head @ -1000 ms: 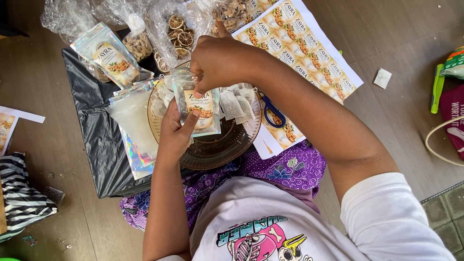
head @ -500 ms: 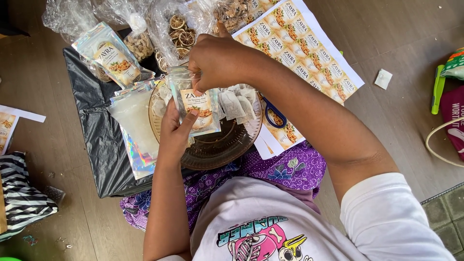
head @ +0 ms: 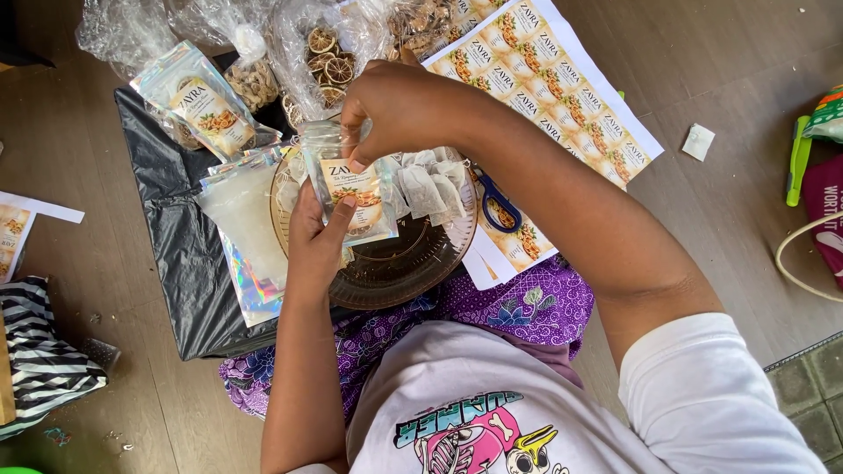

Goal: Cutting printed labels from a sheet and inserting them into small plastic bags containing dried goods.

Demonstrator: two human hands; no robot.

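The left hand (head: 314, 239) grips the lower edge of a small clear pouch (head: 356, 186) with a label, held above a brown glass plate (head: 413, 268), while the right hand (head: 395, 110) pinches its top. The pouch looks light, thin and slippery, best held by its edges. About four tea bags (head: 430, 189) lie on the plate; one pair of blue scissors (head: 496, 206) rests beside one sticker sheet (head: 562, 114).

I see a clear shiny pouch (head: 356, 189) with a white and orange label, a brown glass plate (head: 413, 263), blue-handled scissors (head: 496, 206), a black plastic sheet (head: 176, 254), a purple flowered cloth (head: 518, 303), and a black-and-white striped bag (head: 39, 360).
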